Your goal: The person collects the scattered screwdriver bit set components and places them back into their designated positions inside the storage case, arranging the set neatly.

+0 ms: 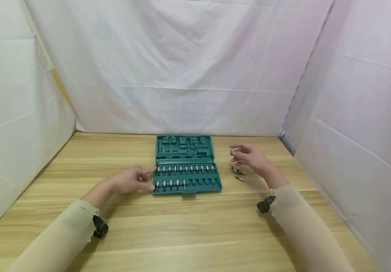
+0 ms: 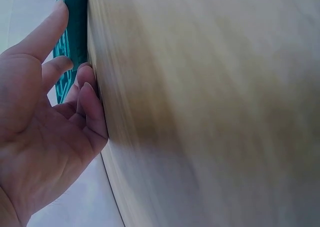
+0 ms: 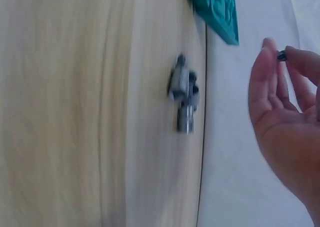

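Observation:
A green plastic case [image 1: 204,191] lies unfolded on the table, its moulded lid [image 1: 182,147] towards the back. Silver bit sockets with dark tips fill the tray's back row and the left part of its front row; the front row's right slots are bare. My left hand [image 1: 131,180] rests at the case's left side, thumb at the front corner and index finger further back; its other fingers curl loosely in the left wrist view. Right of the case, my right hand [image 1: 251,158] pinches a small bit socket [image 3: 282,56] between thumb and fingers, raised above the table.
Several loose bit sockets [image 1: 239,178] lie on the wooden table [image 1: 182,234] below my right hand, right of the case. White cloth [image 1: 182,75] hangs behind the table and along both sides. A small black camera sits on each wrist.

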`<state>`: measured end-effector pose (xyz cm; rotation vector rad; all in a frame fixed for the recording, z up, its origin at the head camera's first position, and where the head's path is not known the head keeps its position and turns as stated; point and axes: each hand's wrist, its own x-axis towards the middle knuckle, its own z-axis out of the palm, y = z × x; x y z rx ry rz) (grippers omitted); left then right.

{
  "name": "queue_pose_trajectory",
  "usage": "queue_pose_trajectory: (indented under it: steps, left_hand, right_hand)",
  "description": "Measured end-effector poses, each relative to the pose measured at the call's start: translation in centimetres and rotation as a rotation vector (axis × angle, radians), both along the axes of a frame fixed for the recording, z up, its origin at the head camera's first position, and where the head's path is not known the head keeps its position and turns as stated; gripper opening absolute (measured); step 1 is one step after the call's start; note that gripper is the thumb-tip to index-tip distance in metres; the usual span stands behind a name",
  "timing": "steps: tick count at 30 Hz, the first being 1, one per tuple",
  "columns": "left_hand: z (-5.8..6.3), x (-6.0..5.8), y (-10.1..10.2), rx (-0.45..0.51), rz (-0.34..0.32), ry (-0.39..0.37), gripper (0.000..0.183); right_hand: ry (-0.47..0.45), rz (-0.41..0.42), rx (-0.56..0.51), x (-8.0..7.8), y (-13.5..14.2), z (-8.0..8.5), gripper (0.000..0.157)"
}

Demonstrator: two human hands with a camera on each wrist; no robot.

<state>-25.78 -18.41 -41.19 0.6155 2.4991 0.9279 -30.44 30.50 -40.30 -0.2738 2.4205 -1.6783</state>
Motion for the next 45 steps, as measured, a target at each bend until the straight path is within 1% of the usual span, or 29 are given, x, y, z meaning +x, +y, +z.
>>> queue_pose_trajectory:
  steps: [5, 9, 12, 17, 21, 28, 35, 43, 45]
  left_hand:
    - [-0.1, 0.0, -0.1, -0.004, 0.000, 0.002, 0.088]
    - [-0.1, 0.0, 0.0, 0.002, 0.000, -0.004, 0.088]
    - [0.0, 0.0, 0.0, 0.005, -0.002, -0.005, 0.087]
    - [-0.1, -0.2, 0.0, 0.008, -0.003, -0.006, 0.087]
    - [-0.1, -0.3, 0.0, 0.017, 0.001, -0.011, 0.086]
    - [0.0, -0.2, 0.0, 0.011, 0.007, -0.013, 0.086]
    - [-0.1, -0.2, 0.0, 0.013, 0.007, -0.010, 0.086]
    - [0.0, -0.2, -0.1, -0.003, 0.016, -0.015, 0.088]
    - [0.0, -0.2, -0.2, -0.003, 0.015, -0.015, 0.088]
  right_hand:
    - [-0.003, 0.036, -0.120, 0.7, -1.4, 0.3, 0.043]
    - [-0.020, 0.074, -0.188, 1.1, -2.4, 0.5, 0.044]
    - [-0.033, 0.101, -0.218, 1.3, -3.0, 0.6, 0.044]
    - [-0.034, 0.130, -0.216, 1.5, -3.8, 0.5, 0.042]
    - [-0.036, 0.131, -0.207, 1.6, -4.4, 0.4, 0.047]
    - [-0.032, 0.128, -0.150, 1.8, -5.2, 0.1, 0.053]
    - [-0.023, 0.169, -0.156, 2.1, -6.1, 0.3, 0.047]
    - [-0.040, 0.161, -0.123, 2.3, -6.8, 0.3, 0.047]
    - [-0.039, 0.158, -0.119, 2.4, -6.9, 0.3, 0.045]
